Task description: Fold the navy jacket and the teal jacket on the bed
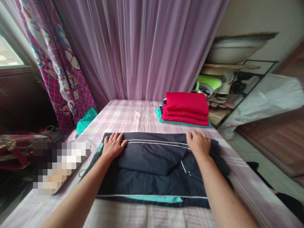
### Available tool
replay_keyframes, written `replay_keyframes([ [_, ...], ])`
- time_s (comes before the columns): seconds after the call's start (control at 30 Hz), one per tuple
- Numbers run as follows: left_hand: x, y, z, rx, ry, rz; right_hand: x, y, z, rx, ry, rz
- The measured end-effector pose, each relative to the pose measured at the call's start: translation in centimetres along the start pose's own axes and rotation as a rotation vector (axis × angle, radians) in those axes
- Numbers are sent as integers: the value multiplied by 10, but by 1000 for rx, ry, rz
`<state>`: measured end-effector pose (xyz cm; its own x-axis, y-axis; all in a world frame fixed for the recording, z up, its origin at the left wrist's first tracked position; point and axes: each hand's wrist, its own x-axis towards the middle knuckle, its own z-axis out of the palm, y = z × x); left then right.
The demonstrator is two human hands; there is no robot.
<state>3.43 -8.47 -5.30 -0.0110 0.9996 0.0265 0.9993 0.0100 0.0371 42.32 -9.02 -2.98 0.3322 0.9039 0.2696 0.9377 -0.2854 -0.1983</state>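
Dark garment (147, 158) lies folded on table (128, 117), red cloth (187, 107) beyond. Left hand (113, 145): grip spread, flat on garment. Right hand (199, 143): grip curled at far edge; cannot tell whether pinching.

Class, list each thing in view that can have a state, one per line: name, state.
Dark garment: laid out, folded over, creased
Red cloth: folded, stacked on teal cloth
Purple curtain: hanging in folds
Patterned curtain: hanging, gathered
Plaid cover: spread out
Left hand: open, flat on dark garment
Right hand: fingers bent on dark garment, grip unclear
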Motion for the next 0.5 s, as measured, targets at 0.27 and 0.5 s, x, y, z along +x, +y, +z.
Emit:
replay_keyframes([
  [0.27, 1, -1, 2, 7, 8, -6, 47, 43, 6, -171, -200, 111],
  [0.5, 0, 1, 0, 7, 1, -23, 37, 46, 20, -242, -160, 51],
])
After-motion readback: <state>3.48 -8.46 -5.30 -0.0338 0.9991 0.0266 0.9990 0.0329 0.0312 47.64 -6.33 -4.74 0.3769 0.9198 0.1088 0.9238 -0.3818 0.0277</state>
